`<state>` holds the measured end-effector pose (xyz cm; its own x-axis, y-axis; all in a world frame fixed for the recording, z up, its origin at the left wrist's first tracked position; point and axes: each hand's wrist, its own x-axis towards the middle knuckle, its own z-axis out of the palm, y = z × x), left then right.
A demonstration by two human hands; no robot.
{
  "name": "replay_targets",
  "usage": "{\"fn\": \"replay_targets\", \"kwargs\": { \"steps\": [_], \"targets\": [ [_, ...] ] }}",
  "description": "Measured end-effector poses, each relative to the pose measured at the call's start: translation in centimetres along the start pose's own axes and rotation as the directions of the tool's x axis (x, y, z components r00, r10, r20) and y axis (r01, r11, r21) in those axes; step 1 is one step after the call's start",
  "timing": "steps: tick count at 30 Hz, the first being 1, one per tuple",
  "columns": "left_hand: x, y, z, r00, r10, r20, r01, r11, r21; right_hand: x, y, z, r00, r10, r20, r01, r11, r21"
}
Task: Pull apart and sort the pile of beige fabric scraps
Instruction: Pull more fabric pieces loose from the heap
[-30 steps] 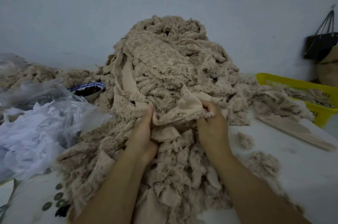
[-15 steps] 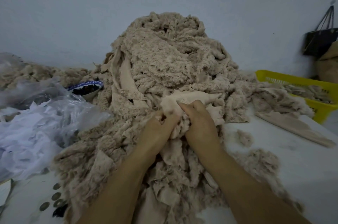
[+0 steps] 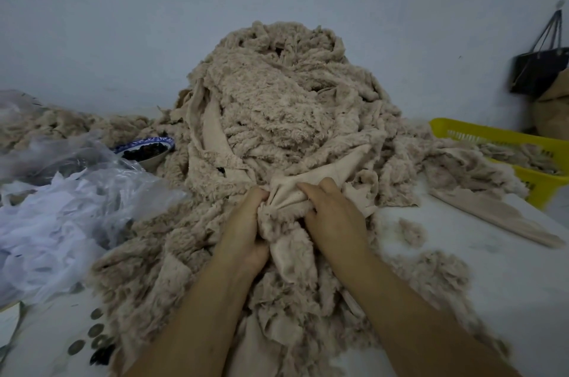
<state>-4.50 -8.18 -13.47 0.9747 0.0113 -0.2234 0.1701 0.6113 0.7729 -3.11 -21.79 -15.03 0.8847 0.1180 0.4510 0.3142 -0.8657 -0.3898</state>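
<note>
Pile (image 3: 283,118) of beige fleece scraps takes up the middle of the worktop (image 3: 508,284). It is heaped against the wall toward 12 o'clock and spills down to 6 o'clock between the forearms. Crumpled clear plastic (image 3: 61,216) lies at 9 o'clock. A yellow basket (image 3: 508,138) at 3 o'clock already has some scraps in it, and a long flat strip (image 3: 492,216) lies just beside it near 4 o'clock. A patterned bowl (image 3: 151,161) with dark contents sits at 10 o'clock, against the pile's edge.

At the centre both hands grip one bunched scrap (image 3: 289,195). The left hand (image 3: 246,232) has its fingers curled into one side, and the right hand (image 3: 335,216) is curled over the other, close by. The scrap's smooth backing runs up under the heap, so it looks pinned rather than free. A small tuft (image 3: 411,230) lies loose at 4 o'clock.

The main risk, as I judge it, is a hard tug. The tall heap could slide toward 6 o'clock and off the worktop, or slump toward 10 o'clock onto the bowl. Tangled neighbours may come away with the scrap and muddle the sorting. The frayed edges look likely to shed more fluff.
</note>
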Motion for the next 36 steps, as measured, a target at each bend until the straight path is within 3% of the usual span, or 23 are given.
{"fn": "replay_targets", "kwargs": {
  "steps": [4,9,12,15,18,20,23,25,27,29,31,33,34,36],
  "targets": [
    [0.1,0.1,0.5,0.999,-0.029,0.03,0.031,0.997,-0.066,0.2,0.6,0.4,0.999,0.036,0.016,-0.036,0.999,0.0],
    [-0.1,1.2,-0.5,0.999,0.021,0.04,-0.017,0.996,-0.091,0.5,2.7,-0.2,0.972,0.231,0.044,-0.236,0.957,0.17],
    [-0.4,1.5,-0.4,0.996,0.022,0.082,-0.008,0.987,-0.163,0.5,2.6,0.2,0.959,0.279,0.049,-0.281,0.913,0.296],
    [-1.1,2.0,-0.8,0.985,0.082,0.153,-0.031,0.951,-0.308,1.0,3.2,-0.2,0.887,0.451,0.098,-0.441,0.766,0.467],
    [-1.3,3.0,-2.3,0.954,0.266,0.14,-0.194,0.901,-0.387,1.5,4.4,-1.3,0.777,0.616,0.127,-0.56,0.586,0.586],
    [-1.2,2.8,-2.0,0.954,0.249,0.165,-0.178,0.918,-0.354,1.2,3.4,-1.5,0.844,0.53,0.085,-0.476,0.666,0.574],
    [-0.8,1.5,-0.5,0.974,0.098,0.203,-0.058,0.979,-0.195,0.0,0.6,-0.9,0.987,0.161,0.026,-0.153,0.854,0.498],
    [-0.8,1.1,-0.2,0.973,0.042,0.225,-0.016,0.993,-0.115,-0.4,-0.7,-1.2,0.994,-0.056,-0.09,0.091,0.888,0.45],
    [-0.9,1.4,-0.4,0.971,0.05,0.233,-0.027,0.994,-0.104,-0.7,-1.3,-1.4,0.965,-0.189,-0.181,0.256,0.826,0.502],
    [-0.7,1.7,-0.7,0.978,0.075,0.197,-0.044,0.987,-0.155,-1.1,-1.8,-1.3,0.972,-0.23,-0.04,0.209,0.784,0.584],
    [-0.5,1.6,-0.7,0.989,0.082,0.124,-0.06,0.983,-0.171,-1.1,-2.1,-0.3,0.961,-0.231,0.149,0.132,0.864,0.486],
    [-0.2,1.2,-0.7,0.992,0.107,0.06,-0.099,0.987,-0.124,-0.6,-1.7,0.6,0.968,-0.21,0.139,0.136,0.9,0.414],
    [-0.1,1.0,-0.5,0.991,0.131,0.032,-0.127,0.987,-0.101,-0.4,-1.5,0.4,0.984,-0.15,0.094,0.089,0.877,0.472],
    [0.1,1.0,-0.5,0.981,0.195,-0.014,-0.195,0.976,-0.097,0.0,-0.8,0.0,0.997,0.043,0.061,-0.073,0.735,0.674]
  ]
}}
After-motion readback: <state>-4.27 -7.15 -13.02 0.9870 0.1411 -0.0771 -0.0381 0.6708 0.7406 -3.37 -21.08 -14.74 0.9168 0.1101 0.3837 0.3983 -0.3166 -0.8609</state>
